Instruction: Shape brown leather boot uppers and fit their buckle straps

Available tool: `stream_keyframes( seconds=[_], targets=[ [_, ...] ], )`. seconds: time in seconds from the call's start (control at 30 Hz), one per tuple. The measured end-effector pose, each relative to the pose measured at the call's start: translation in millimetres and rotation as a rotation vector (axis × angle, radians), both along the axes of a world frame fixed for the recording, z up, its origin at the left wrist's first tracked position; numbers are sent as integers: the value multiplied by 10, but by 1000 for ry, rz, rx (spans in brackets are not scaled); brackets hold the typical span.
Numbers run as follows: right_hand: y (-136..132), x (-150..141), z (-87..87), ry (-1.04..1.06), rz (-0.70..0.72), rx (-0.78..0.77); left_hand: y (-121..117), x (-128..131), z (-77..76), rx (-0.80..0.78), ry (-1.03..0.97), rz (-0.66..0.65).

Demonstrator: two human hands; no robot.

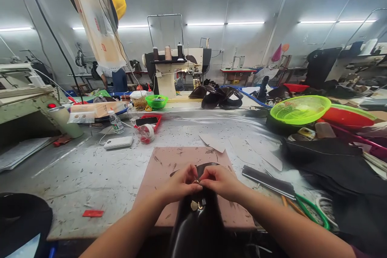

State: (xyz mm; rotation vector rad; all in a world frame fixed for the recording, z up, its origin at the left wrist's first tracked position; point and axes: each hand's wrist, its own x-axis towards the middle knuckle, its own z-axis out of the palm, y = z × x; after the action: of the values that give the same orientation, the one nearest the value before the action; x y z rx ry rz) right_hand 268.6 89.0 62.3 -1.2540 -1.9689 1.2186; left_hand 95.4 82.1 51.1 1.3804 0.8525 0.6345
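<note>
the left hand [188,180] and right hand [216,182] meet over a glossy black piece [196,225], their fingertips almost touching. the left thumb and forefinger pinch a small gold-coloured fitting [196,182]; the right thumb and forefinger are pressed together just beside it, though whether they grip the same bit is too small to tell. the black piece lies under the fingers, its curved end showing just beyond them and its long part running back toward the person. on it, just nearer the person than the fingertips, sits more gold-coloured hardware [196,205].

a pinkish board [160,165] lies beneath the black piece, spreading to both sides of the fingers. to their right, past the board's edge, are a dark strip [267,179] and, nearer the person, green-handled scissors [316,213]. dark cloth [332,169] is heaped well to the right of the fingers. to their left and nearer the person lies a flat red piece [93,213]; to their left and farther off are a white power bank [118,142], a small bottle [115,123] and a red tray [159,122] holding a phone [146,121]. straight beyond the fingers, well apart, stands a sewing machine [166,78].
</note>
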Motion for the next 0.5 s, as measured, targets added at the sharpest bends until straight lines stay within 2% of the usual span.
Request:
stream_keyframes(
  seconds=[0.1, 0.17, 0.27, 0.37, 0.43, 0.5],
  targets=[
    [-27, 8, 19, -13, 49, -16, -33, 3, 14, -2, 21, 31],
    [-40, 25, 33, -55, 45, -12, -91, -22, 66, 82, 147, 77],
    [-34, 48, 25, -45, 12, -33, -235, -104, 200, 418, 439, 134],
    [-2, 57, -6, 40, 17, -118, -375, -183, 315, 726, 572, -51],
    [16, 51, -23, 71, 26, -150, -415, -199, 331, 921, 612, -166],
    [24, 37, -31, 81, 27, -155, -406, -189, 305, 1158, 657, -193]
  ],
)
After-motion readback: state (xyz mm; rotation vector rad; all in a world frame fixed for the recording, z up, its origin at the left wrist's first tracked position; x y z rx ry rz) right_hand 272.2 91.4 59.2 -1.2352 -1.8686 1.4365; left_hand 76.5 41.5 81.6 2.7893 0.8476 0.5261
